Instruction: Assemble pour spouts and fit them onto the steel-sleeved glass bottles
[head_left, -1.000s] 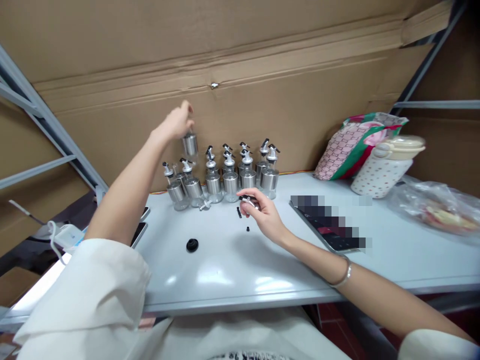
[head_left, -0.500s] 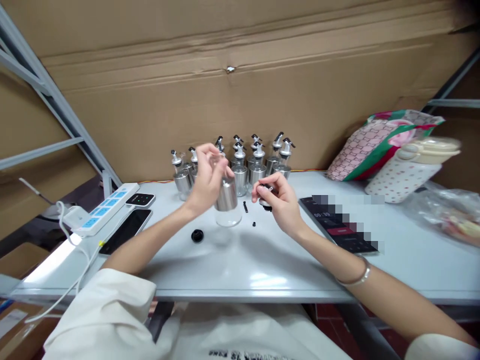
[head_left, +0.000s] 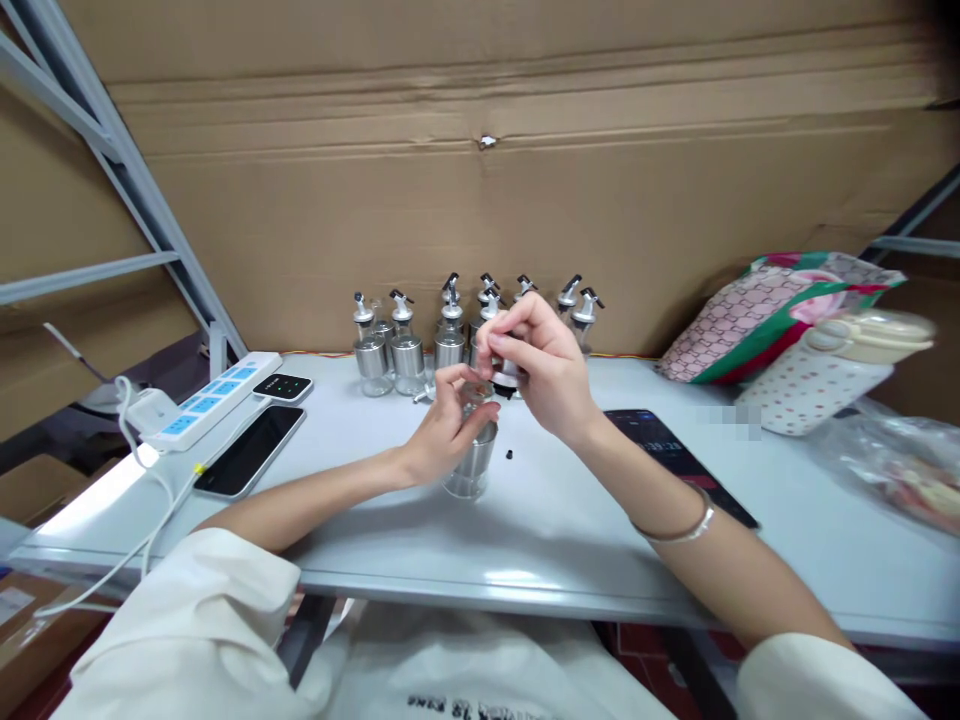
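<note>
My left hand (head_left: 451,425) is closed round the upper part of a glass bottle (head_left: 471,470) with a metal sleeve, which stands slightly tilted on the table. Just above its mouth, my right hand (head_left: 544,370) pinches a pour spout (head_left: 508,380) with a silver collar and black underside; the fingers cover most of it. A tiny black piece (head_left: 509,454) lies on the table right of the bottle. Behind the hands, several similar bottles (head_left: 408,355) stand in a group with spouts on, some partly hidden.
A power strip (head_left: 217,398), a phone (head_left: 251,450) and a small black-faced device (head_left: 283,387) are at the left. To the right lie another phone (head_left: 675,465), a spotted cup (head_left: 814,385), a patterned bag (head_left: 720,320) and a clear plastic bag (head_left: 892,460). Cardboard (head_left: 375,210) backs the table.
My left hand has brought the bottle lower and nearer. My right hand has moved the spout up and left to its mouth. The black round cap and black strip are out of sight.
</note>
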